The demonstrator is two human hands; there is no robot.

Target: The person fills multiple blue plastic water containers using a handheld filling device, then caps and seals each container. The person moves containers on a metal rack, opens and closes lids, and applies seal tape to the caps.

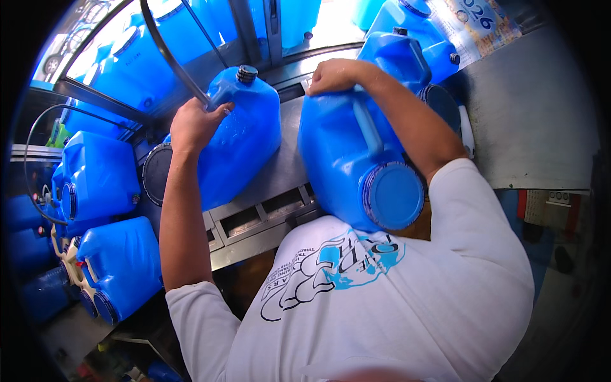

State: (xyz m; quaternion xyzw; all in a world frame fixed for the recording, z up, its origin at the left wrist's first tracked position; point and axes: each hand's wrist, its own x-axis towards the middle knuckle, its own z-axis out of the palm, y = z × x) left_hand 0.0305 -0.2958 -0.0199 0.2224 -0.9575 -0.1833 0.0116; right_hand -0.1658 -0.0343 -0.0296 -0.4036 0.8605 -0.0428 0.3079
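Two large blue plastic water jugs lie before me on a metal counter. My left hand (195,122) grips the handle area of the left blue jug (243,138), beside its small black ribbed cap (247,74); a wide dark lid (157,174) lies at its near left end, partly behind my forearm. At the far end of the right blue jug (329,148), my right hand (334,76) is bent over the edge, fingertips mostly hidden. This jug's wide blue lid (395,196) points towards my chest, and its moulded handle (367,126) faces up.
More blue jugs (396,52) stand behind on the right, others (102,174) at the left. A metal-framed window (274,33) borders the back. A curved metal tube (167,52) comes down by my left hand. The slotted metal counter edge (262,231) is near my body; a grey worktop (534,114) extends right.
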